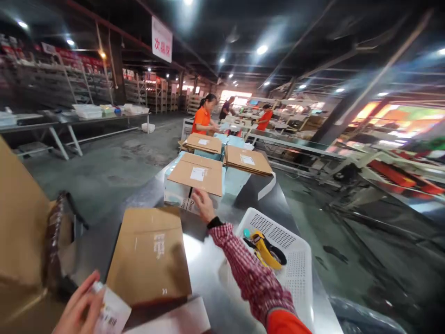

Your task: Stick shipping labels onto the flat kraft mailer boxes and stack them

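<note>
At the lower left, my left hand (80, 306) is closed around a small white card with a barcode (111, 311). My right hand (204, 204) reaches forward over the metal table, its fingers extended at the front edge of a flat cardboard piece (189, 170) that bears a white label. Under that piece is a pale blue box (175, 192); whether my fingertips touch either one I cannot tell. A closed brown carton (149, 255) lies between my hands, with a white sheet (174, 320) at its near end.
Right of my forearm is a white perforated basket (301, 260) with a yellow tape dispenser (269, 250). More flat cardboard (257, 160) lies farther along the table. A large open carton (21, 232) stands close on the left. Co-workers in orange (202, 118) stand beyond the table.
</note>
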`<state>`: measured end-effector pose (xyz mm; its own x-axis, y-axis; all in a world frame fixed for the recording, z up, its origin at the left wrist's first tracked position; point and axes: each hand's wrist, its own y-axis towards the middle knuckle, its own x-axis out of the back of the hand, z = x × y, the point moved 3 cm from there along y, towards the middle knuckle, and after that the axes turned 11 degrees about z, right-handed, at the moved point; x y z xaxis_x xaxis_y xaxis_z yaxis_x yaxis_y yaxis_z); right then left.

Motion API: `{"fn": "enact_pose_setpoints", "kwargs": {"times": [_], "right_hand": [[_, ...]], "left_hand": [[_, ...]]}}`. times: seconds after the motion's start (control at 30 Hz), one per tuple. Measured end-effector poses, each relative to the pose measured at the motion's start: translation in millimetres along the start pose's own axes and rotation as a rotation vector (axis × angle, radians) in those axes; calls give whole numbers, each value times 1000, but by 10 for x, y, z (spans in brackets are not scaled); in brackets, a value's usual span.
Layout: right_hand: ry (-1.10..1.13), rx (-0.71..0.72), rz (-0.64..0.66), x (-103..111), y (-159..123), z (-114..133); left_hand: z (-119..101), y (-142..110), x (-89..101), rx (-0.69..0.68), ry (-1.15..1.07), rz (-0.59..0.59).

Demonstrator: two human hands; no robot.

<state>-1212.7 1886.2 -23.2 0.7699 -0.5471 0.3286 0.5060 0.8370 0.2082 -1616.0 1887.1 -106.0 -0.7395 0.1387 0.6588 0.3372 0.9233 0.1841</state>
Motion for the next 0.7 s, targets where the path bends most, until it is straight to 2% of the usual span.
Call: {"fn": "enact_pose_setpoints", "kwargs": {"times": [0.03, 0.07, 0.1, 0.13, 0.17, 0.2, 0.27, 0.37, 0.47, 0.53, 0.6, 0.63, 0.7], "right_hand": [[18, 51, 182, -317, -291, 35], [45, 158, 461, -642, -614, 102], [69, 258, 659, -906, -939, 176], [85, 322, 793, -1111, -1231, 238], [118, 341, 871, -1264, -1468, 280], [162, 302, 887, -1369, -1637, 292], [286, 125, 859, -1485, -1803, 236], [468, -84, 835, -1488, -1787, 123], [561, -130, 790, -1346, -1612, 139], [563, -121, 710, -1237, -1454, 194], [531, -97, 624, -1188, -1295, 231], [519, -99, 602, -1203, -1232, 231], [512, -156, 646, -1328, -1170, 198]], "left_hand": [[-137, -4, 17, 12, 19, -4], [-266, 4, 26, 16, 2, -19], [-381, 23, 19, 13, -14, -19], [-478, 45, 4, 3, -40, -15], [-547, 63, -13, 11, -57, -12], [-596, 75, -29, 14, -79, -4], [-630, 67, -44, 25, -146, 32], [-542, -12, -37, 96, -330, 134], [-380, -166, -80, 233, -530, 346], [-337, -307, -154, 231, -613, 567], [-353, -463, -198, 192, -649, 712], [-370, -540, -186, 189, -653, 721], [-406, -700, -61, 218, -646, 652]]}}
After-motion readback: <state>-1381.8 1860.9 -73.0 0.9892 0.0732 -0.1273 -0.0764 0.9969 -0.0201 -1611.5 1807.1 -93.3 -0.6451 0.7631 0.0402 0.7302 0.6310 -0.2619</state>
